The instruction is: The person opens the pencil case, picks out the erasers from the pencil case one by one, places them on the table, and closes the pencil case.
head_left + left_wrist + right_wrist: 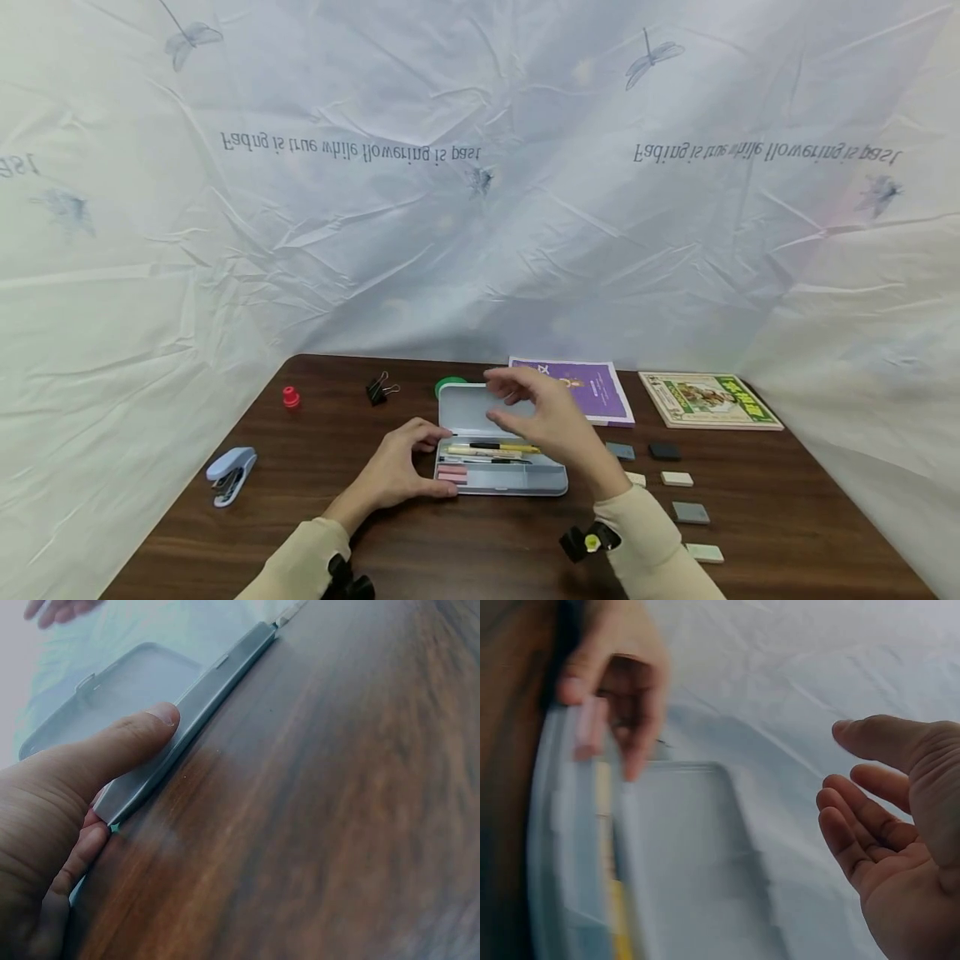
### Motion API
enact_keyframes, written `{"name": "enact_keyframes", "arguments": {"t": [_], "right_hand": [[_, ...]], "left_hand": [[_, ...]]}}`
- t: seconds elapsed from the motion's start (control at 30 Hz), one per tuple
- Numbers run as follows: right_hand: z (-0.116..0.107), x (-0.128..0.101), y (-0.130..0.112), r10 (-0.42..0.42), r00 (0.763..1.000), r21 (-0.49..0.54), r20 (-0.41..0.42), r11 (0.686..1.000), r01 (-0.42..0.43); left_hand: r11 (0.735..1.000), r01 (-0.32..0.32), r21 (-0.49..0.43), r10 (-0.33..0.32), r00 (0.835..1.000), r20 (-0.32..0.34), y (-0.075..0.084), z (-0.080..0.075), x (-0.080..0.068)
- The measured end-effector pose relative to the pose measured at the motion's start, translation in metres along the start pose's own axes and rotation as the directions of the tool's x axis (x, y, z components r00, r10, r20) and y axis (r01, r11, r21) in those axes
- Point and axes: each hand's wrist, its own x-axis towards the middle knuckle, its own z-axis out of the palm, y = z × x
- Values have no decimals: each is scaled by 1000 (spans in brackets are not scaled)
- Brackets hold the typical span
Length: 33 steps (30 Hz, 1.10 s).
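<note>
A light grey pencil case (517, 480) lies on the table with its lid (465, 407) raised at the back. Inside it are several pens and pencils (487, 451), one of them yellow and black, and pink erasers (452, 473) at the left end. My left hand (397, 468) holds that end, thumb on the front wall and fingers round the back corner; the left wrist view shows the thumb (142, 739) pressed on the side. Above the case my right hand (551, 417) hovers with fingers loosely bent and apart, nothing between them, overlapping the lid in the head view.
On the left are a stapler (231, 475), a red bottle-shaped piece (291, 397) and a black binder clip (380, 390). A green round thing (450, 383) shows behind the lid. Purple book (600, 393) and green-framed book (708, 400) lie behind; several grey and white blocks (690, 512) sit right.
</note>
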Motion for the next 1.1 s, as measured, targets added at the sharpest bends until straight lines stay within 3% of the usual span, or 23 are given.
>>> {"name": "enact_keyframes", "arguments": {"t": [0.33,0.63,0.77,1.1], "right_hand": [[52,-5,20,14,974,-52,226,999,-2],[75,-7,18,10,945,-145,327,989,39],[80,-8,17,20,939,-181,343,982,45],[82,-9,19,11,954,-190,299,981,48]], "left_hand": [[999,-45,-19,45,999,-5,1,0,1],[998,-54,-22,54,999,-2,2,-1,3],[998,-52,-18,52,999,-2,1,0,2],[998,-57,-20,57,998,-12,-1,1,0]]}}
